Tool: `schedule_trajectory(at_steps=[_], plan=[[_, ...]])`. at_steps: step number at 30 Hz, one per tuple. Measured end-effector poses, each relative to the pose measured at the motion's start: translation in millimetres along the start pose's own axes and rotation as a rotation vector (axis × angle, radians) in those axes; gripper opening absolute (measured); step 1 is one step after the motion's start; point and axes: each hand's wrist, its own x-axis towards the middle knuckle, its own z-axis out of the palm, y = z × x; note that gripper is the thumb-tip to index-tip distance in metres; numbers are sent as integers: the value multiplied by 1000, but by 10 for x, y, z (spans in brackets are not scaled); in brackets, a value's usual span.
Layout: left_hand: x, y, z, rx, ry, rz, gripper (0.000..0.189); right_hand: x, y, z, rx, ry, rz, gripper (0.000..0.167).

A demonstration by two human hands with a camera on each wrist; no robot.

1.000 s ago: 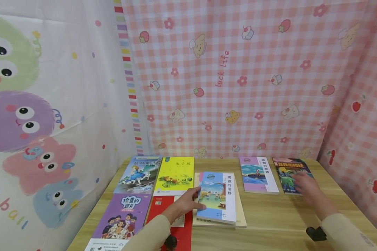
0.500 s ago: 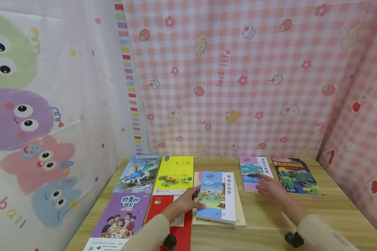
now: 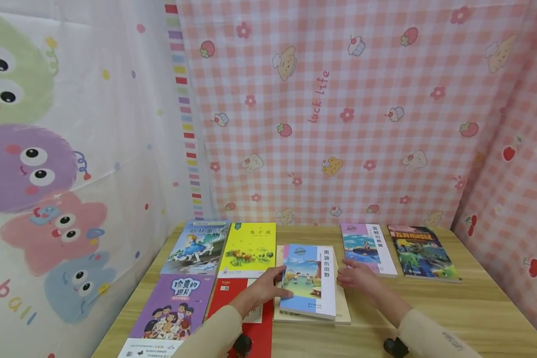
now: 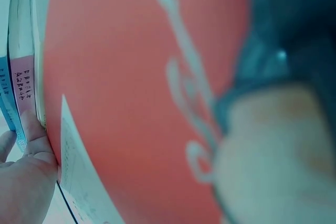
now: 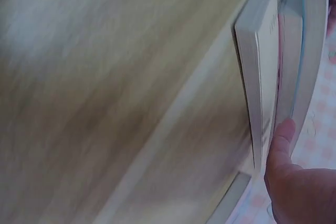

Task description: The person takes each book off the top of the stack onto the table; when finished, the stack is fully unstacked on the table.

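Observation:
In the head view, a blue-and-white book (image 3: 311, 281) lies slightly askew on top of a small stack. A cream-covered book (image 3: 343, 314) sticks out at the bottom; a book with a pink spine (image 4: 25, 82) lies between, seen in the left wrist view. My left hand (image 3: 262, 291) holds the stack's left side, its thumb over the top cover's edge and a finger at the spines. My right hand (image 3: 364, 281) is at the stack's right side, fingertips close to the cream book's edge. In the right wrist view its thumb (image 5: 283, 132) rests along the page edges.
Left of the stack lie a blue book (image 3: 197, 248), a yellow book (image 3: 248, 248), a purple book (image 3: 172, 303) and a red book (image 3: 261, 343). A purple-and-white book (image 3: 368, 251) and a dark book (image 3: 422, 251) lie at back right. A checked curtain (image 3: 340, 139) hangs behind the wooden table (image 3: 452, 313).
My right hand has moved left from the dark book, past the purple-and-white one, to the stack's right side. My left hand has stayed at the stack's left side.

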Motion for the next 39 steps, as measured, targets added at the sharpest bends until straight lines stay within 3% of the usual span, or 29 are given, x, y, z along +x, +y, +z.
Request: schedule_trajectory(at_steps=[8,12,17,24,28,39], plan=[[-5,0,-13,-5,10,-21,82,-17,26,148,-25,-11,52,59],[-16,-6,-29,-17,-7,2,75,-5,35,177,-37,3,68,57],[-26,-17,-39,-22,-43,41,64,45,75,173,-86,33,75,57],[-9,13,-47,2,-37,2,61,132,101,145,-80,64,64,64],[12,54,-62,48,-52,19,60,142,69,109,-90,63,79,63],[70,114,-63,103,-30,43,69,64,12,12,-33,-27,59,68]])
